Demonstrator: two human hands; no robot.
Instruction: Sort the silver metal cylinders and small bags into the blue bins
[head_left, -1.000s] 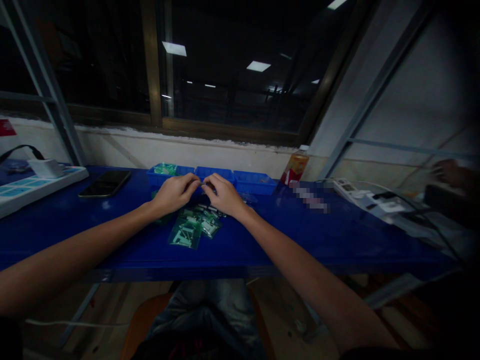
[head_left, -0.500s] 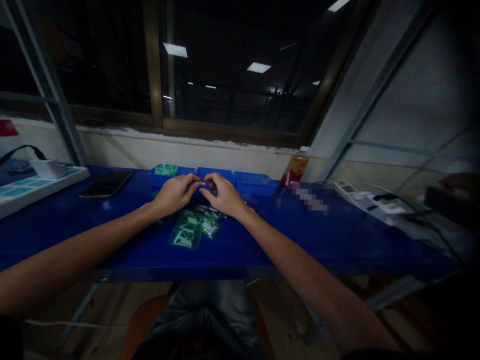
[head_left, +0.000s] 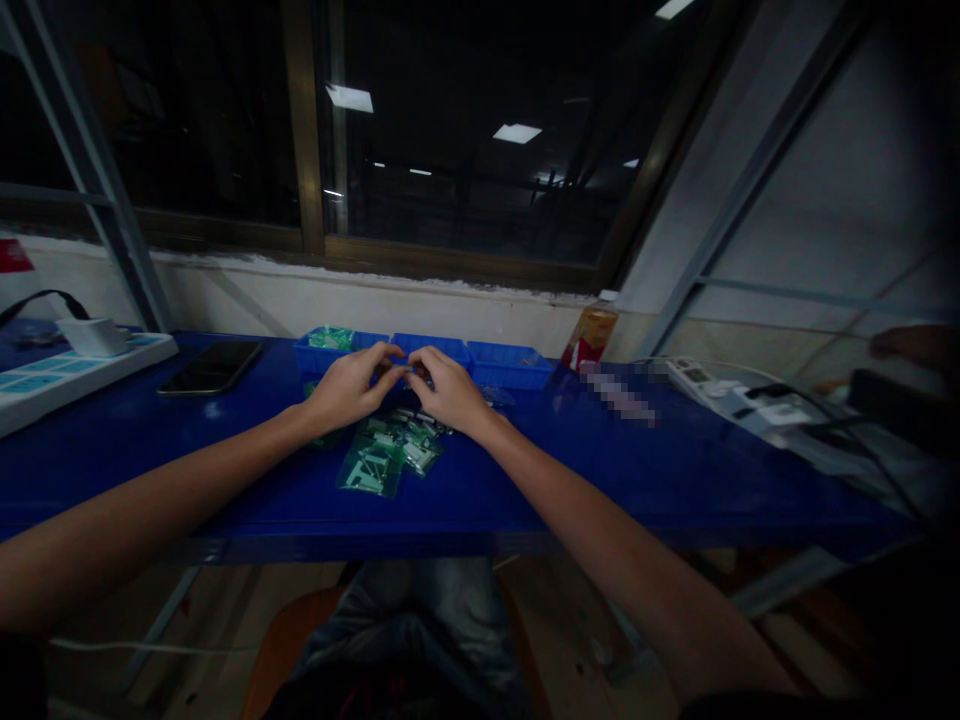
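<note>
The right hand point(head_left: 451, 392) is bringing its thumb and fingertips closer to the small piece point(head_left: 406, 369) at the left hand's point(head_left: 349, 390) fingertips, narrowing the gap seen a moment ago, while another person's hand point(head_left: 909, 343) is showing more distinctly at the right edge.

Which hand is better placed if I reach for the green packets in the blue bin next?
Probably left: your left hand is close to that bin; your right hand is farther off, nearer the middle bin.
</note>
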